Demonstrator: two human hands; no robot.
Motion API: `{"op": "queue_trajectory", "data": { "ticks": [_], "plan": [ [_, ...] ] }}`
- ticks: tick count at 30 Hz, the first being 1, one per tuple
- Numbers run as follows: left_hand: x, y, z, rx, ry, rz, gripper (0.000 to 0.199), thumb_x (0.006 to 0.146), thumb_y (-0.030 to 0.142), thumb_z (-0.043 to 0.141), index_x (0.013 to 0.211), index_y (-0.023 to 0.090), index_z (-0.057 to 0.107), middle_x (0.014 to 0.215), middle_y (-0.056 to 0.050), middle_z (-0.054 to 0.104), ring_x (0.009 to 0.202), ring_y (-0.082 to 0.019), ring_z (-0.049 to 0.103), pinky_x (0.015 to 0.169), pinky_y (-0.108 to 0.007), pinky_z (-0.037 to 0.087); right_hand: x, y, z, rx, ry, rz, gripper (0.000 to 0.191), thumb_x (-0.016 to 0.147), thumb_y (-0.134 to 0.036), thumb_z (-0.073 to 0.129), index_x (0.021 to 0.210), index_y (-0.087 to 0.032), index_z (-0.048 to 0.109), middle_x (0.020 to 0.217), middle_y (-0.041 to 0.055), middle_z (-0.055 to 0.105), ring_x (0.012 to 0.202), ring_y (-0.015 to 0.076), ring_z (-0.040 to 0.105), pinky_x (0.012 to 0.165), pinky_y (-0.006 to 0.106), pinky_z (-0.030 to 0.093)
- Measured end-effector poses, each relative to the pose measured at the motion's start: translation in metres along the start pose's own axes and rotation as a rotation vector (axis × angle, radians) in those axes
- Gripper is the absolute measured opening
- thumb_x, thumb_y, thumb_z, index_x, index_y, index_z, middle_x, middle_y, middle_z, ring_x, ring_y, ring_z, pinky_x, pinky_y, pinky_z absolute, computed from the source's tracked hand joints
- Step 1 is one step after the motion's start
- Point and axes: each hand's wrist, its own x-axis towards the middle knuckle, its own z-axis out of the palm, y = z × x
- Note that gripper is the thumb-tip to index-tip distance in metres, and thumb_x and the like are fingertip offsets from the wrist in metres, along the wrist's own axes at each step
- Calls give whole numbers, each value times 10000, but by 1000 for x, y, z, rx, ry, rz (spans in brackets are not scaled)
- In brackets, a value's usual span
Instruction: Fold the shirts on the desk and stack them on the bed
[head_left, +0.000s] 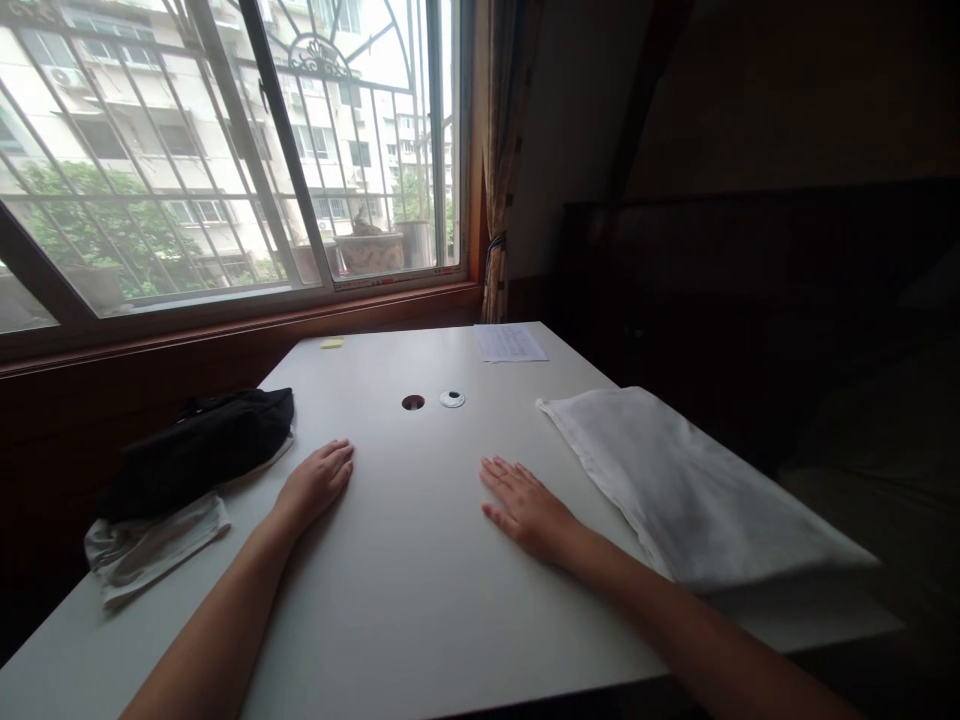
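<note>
Both palms rest on a white table [390,560]. My left hand [316,482] lies flat with its fingers stretched forward, holding nothing. To its left is a dark folded cloth [202,450], with a pale cloth [161,550] showing beneath it. My right hand [529,508] is also flat and empty, its fingers and thumb a little apart. A large white cloth [697,490], which looks folded, lies to the right of that hand and hangs near the table's right edge. Neither hand touches the cloths.
Beyond the hands the tabletop has a round hole [413,402] and a white ring-shaped cover [452,398]. Printed paper [511,343] and a small yellow note [332,342] lie at the far edge. A barred window [360,180] and a tied curtain [496,250] stand behind.
</note>
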Motion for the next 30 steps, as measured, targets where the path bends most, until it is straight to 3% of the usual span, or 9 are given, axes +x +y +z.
{"op": "queue_trajectory", "data": {
  "ticks": [4, 8, 11, 14, 18, 24, 30],
  "plan": [
    [-5, -11, -16, 13, 170, -167, 441, 975, 353, 423, 1310, 227, 682, 1374, -65, 686, 1272, -256, 628, 1099, -370, 482, -1, 5, -5, 15, 26, -30, 599, 1062, -507, 379, 1586, -223, 447, 1662, 71, 378, 1559, 266, 306, 1290, 503, 236],
    [-12, -40, -33, 163, 388, -281, 450, 975, 300, 404, 1303, 149, 672, 1390, -125, 660, 1403, -255, 509, 1202, -386, 357, -1, 5, -5, 21, 52, -37, 570, 1056, -479, 412, 1558, -220, 490, 1638, 71, 427, 1539, 273, 350, 1281, 505, 270],
    [-22, -64, -44, 277, 458, -412, 468, 956, 293, 449, 1359, 134, 624, 1483, -143, 581, 1467, -289, 415, 1234, -447, 288, -1, 5, -4, 21, 71, -52, 549, 1053, -453, 430, 1545, -222, 507, 1620, 74, 456, 1526, 278, 374, 1273, 514, 288],
    [-32, -78, -49, 316, 470, -541, 530, 929, 318, 509, 1416, 119, 570, 1524, -177, 517, 1442, -354, 406, 1174, -494, 355, 0, 6, -5, 16, 84, -65, 538, 1051, -440, 438, 1537, -224, 518, 1608, 79, 474, 1516, 280, 390, 1266, 520, 304],
    [-36, -78, -51, 317, 417, -638, 584, 923, 367, 529, 1472, 167, 530, 1500, -177, 516, 1343, -418, 445, 1031, -561, 456, 0, 6, -6, 17, 78, -60, 536, 1046, -438, 449, 1529, -219, 529, 1598, 81, 487, 1508, 284, 403, 1261, 522, 320],
    [-34, -79, -50, 315, 313, -696, 584, 916, 297, 522, 1484, 165, 540, 1353, -209, 584, 1193, -408, 526, 952, -523, 481, 0, 8, -6, 22, 84, -58, 526, 1039, -420, 469, 1516, -210, 545, 1589, 80, 499, 1497, 289, 420, 1256, 524, 339],
    [-35, -86, -50, 271, 371, -712, 381, 941, 272, 487, 1200, 152, 739, 1209, -186, 642, 1063, -353, 618, 879, -453, 500, -1, 10, -5, 14, 104, -74, 507, 1038, -398, 481, 1500, -203, 561, 1573, 84, 519, 1484, 288, 440, 1245, 526, 359]
  ]
}}
